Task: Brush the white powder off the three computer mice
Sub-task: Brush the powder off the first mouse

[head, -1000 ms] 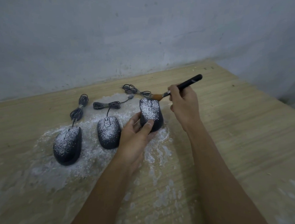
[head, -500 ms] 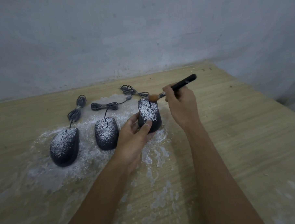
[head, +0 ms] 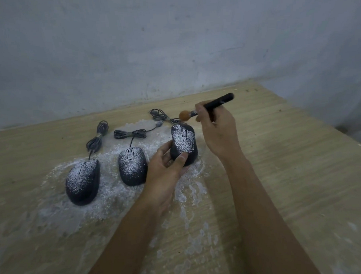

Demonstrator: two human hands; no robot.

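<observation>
Rightmost mouse, right of the middle mouse, is gripped at its rear by the left hand. Brush is pinched in the right hand, bristles above the nose. Powder is best swept away from the middle mouse.

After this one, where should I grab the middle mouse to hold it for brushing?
Probably pinch the middle mouse across its dark side walls near the rear, left hand coming from the near end. Its cable leaves the far end, and powder covers the top, which a side grip leaves exposed.
</observation>
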